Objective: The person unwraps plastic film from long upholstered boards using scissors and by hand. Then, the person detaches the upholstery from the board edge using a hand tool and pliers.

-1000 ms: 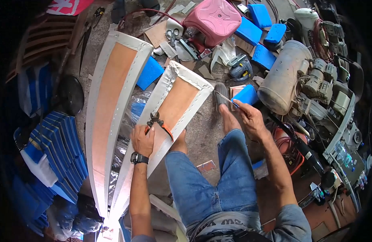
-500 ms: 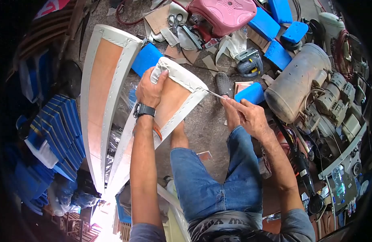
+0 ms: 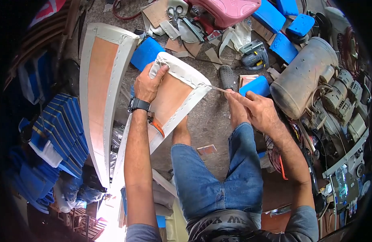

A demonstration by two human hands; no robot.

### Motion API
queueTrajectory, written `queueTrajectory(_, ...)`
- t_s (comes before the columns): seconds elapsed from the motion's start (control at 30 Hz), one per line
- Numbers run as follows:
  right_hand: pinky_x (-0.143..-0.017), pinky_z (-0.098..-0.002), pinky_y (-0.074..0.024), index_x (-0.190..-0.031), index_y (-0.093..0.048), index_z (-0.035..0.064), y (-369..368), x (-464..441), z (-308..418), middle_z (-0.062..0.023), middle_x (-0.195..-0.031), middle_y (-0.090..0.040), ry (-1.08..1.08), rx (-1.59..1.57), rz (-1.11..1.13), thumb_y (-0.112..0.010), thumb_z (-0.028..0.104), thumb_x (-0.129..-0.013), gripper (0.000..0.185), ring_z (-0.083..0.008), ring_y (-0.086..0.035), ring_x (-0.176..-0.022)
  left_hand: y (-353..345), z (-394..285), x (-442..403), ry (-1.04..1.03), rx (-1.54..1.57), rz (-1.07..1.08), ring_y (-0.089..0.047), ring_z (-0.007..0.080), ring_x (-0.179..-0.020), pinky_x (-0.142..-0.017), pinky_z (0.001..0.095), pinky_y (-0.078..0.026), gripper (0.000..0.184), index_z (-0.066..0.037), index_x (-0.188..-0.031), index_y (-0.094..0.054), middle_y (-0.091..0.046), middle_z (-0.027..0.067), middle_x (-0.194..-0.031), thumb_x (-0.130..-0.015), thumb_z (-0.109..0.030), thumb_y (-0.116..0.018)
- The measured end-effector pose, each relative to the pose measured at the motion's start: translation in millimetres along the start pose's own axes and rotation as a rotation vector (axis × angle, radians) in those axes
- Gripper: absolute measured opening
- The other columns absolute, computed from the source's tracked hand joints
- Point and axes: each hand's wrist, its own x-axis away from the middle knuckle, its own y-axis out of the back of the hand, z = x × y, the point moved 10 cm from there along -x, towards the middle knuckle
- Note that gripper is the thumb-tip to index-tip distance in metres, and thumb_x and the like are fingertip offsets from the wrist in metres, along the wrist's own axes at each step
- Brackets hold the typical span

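Note:
My left hand (image 3: 147, 84) grips the upper left end of a long wooden panel (image 3: 174, 99) edged in white, stapled covering material (image 3: 182, 69). Its thumb presses on the gathered white fold. My right hand (image 3: 257, 109) is closed around a thin metal tool (image 3: 220, 89), perhaps an awl or thin screwdriver; its handle is hidden in the fingers. The tool's tip meets the panel's right corner, where the white material is folded. To the left stands a second, similar curved panel (image 3: 100, 72) with stapled white edges.
Scissors (image 3: 174, 12), scraps and a jigsaw (image 3: 253, 58) lie on the floor ahead, near a pink moulded piece (image 3: 230, 10) and blue pads (image 3: 283, 47). A compressor tank (image 3: 301, 78) stands at the right. Blue striped cushions (image 3: 59, 129) are stacked at the left.
The view has shifted slightly. The tool's tip stays at the panel's corner, while my right hand has moved a little to the right. My left hand keeps its grip.

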Motion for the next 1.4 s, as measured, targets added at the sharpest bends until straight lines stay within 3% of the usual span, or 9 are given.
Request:
queueTrajectory(0.27, -0.073, -0.0417, -0.0576, -0.134, -0.057, 0.0134, -16, 2, 20, -0.0117, -0.099, -0.061, -0.108, -0.045, -0.025, -0.062, 0.002, -0.084, 0.052, -0.0301, -0.067, -0.087, -4, 5, -6, 0.039, 0.064, 0.128, -0.067, 0.0218, -0.080, -0.074, 0.0359, -0.051, 0.071, -0.006, -0.111, -0.068, -0.070, 0.0088, -0.084, -0.083, -0.071, -0.063)
queueTrajectory(0.43, -0.071, -0.0415, -0.0588, -0.132, -0.059, 0.0151, -22, 7, 29, -0.0119, -0.113, -0.056, -0.196, -0.066, -0.074, -0.062, 0.001, -0.084, 0.051, -0.0297, -0.068, -0.087, -15, 6, -21, -0.034, 0.167, 0.259, -0.064, 0.0198, -0.090, -0.081, 0.0337, -0.049, 0.074, 0.002, -0.110, -0.063, -0.067, 0.0128, -0.099, -0.084, -0.066, -0.066)
queueTrajectory(0.57, -0.071, -0.0410, -0.0589, -0.132, -0.059, 0.0138, -26, 12, 44, -0.0117, -0.119, -0.053, -0.247, -0.031, -0.119, -0.062, 0.000, -0.083, 0.050, -0.0288, -0.069, -0.088, -24, -11, -38, -0.156, 0.324, 0.343, -0.061, 0.0186, -0.094, -0.086, 0.0332, -0.048, 0.071, 0.002, -0.111, -0.064, -0.066, 0.0120, -0.102, -0.084, -0.063, -0.068)
queueTrajectory(0.73, -0.072, -0.0413, -0.0591, -0.132, -0.059, 0.0132, -20, 12, 60, -0.0122, -0.122, -0.052, -0.364, 0.014, -0.144, -0.062, 0.000, -0.082, 0.052, -0.0276, -0.070, -0.089, -40, -19, -46, -0.041, 0.329, 0.485, -0.060, 0.0186, -0.094, -0.088, 0.0318, -0.047, 0.066, 0.001, -0.111, -0.067, -0.068, 0.0098, -0.103, -0.084, -0.058, -0.071)
queueTrajectory(1.17, -0.069, -0.0439, -0.0565, -0.128, -0.061, 0.0117, -34, -4, 62, -0.0132, -0.118, -0.056, -0.459, 0.088, -0.065, -0.066, 0.001, -0.078, 0.052, -0.0322, -0.069, -0.086, -43, -16, -38, 0.002, 0.410, 0.549, -0.061, 0.0168, -0.094, -0.086, 0.0329, -0.047, 0.054, -0.002, -0.108, -0.071, -0.070, 0.0079, -0.104, -0.085, -0.051, -0.071)
queueTrajectory(1.27, -0.075, -0.0387, -0.0525, -0.127, -0.064, 0.0127, -87, 7, 7, -0.0191, -0.106, -0.059, -0.243, -0.425, -0.461, -0.059, 0.001, -0.086, 0.044, -0.0377, -0.065, -0.086, -42, -5, -53, 0.018, 0.319, 0.525, -0.061, 0.0154, -0.091, -0.084, 0.0325, -0.047, 0.053, -0.003, -0.105, -0.072, -0.070, 0.0057, -0.100, -0.086, -0.052, -0.069)
queueTrajectory(1.3, -0.075, -0.0387, -0.0525, -0.127, -0.064, 0.0127, -110, 5, -6, -0.0191, -0.106, -0.059, -0.233, -0.422, -0.461, -0.059, 0.001, -0.086, 0.044, -0.0377, -0.065, -0.086, -41, -8, -49, 0.034, 0.376, 0.528, -0.061, 0.0149, -0.090, -0.083, 0.0320, -0.046, 0.054, -0.003, -0.105, -0.072, -0.070, 0.0049, -0.099, -0.086, -0.054, -0.068)
queueTrajectory(1.33, -0.080, -0.0331, -0.0513, -0.131, -0.062, 0.0108, -125, 4, -13, -0.0173, -0.119, -0.061, -0.184, -0.410, -0.488, -0.056, 0.000, -0.091, 0.042, -0.0280, -0.066, -0.092, -42, -9, -46, 0.055, 0.434, 0.532, -0.060, 0.0143, -0.089, -0.082, 0.0316, -0.046, 0.055, -0.003, -0.104, -0.072, -0.070, 0.0041, -0.098, -0.086, -0.055, -0.067)
queueTrajectory(1.4, -0.084, -0.0274, -0.0501, -0.135, -0.061, 0.0088, -126, -3, -11, -0.0154, -0.133, -0.062, -0.127, -0.403, -0.503, -0.053, -0.002, -0.095, 0.041, -0.0183, -0.066, -0.098, -38, -14, -45, 0.052, 0.388, 0.522, -0.060, 0.0143, -0.090, -0.083, 0.0309, -0.046, 0.055, -0.004, -0.105, -0.072, -0.070, 0.0043, -0.099, -0.086, -0.055, -0.067)
